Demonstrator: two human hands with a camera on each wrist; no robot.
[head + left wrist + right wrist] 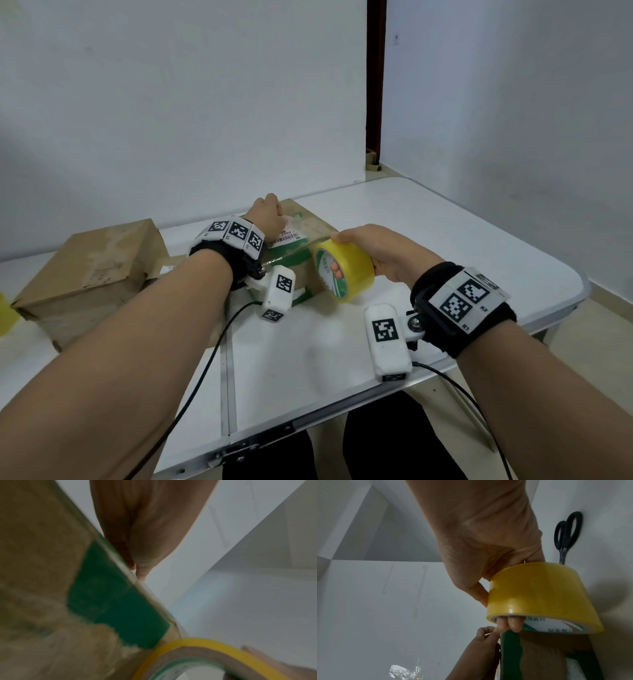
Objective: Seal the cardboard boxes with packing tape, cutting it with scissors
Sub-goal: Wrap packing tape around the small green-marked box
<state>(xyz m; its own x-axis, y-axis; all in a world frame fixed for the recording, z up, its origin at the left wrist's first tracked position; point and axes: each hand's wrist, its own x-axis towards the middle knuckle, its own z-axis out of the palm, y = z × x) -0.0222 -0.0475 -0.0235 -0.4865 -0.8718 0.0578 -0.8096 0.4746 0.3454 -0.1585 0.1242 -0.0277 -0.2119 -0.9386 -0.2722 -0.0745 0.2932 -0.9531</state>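
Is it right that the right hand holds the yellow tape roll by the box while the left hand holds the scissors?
Not quite. The right hand does hold the yellow tape roll by the box, but the left hand has no scissors; its fingers pinch at the far end of the box top. The right wrist view shows the scissors lying on the table.

Bare forearms, no sleeves. Black wrist straps (pixel 459 308) with white panels of black square-pattern markers — lettered R1, R2 on the right. White camera pods (pixel 388 342) bolted below, marker-faced — thin black cables (pixel 191 387) trailing. Dark trousers (pixel 394 445).
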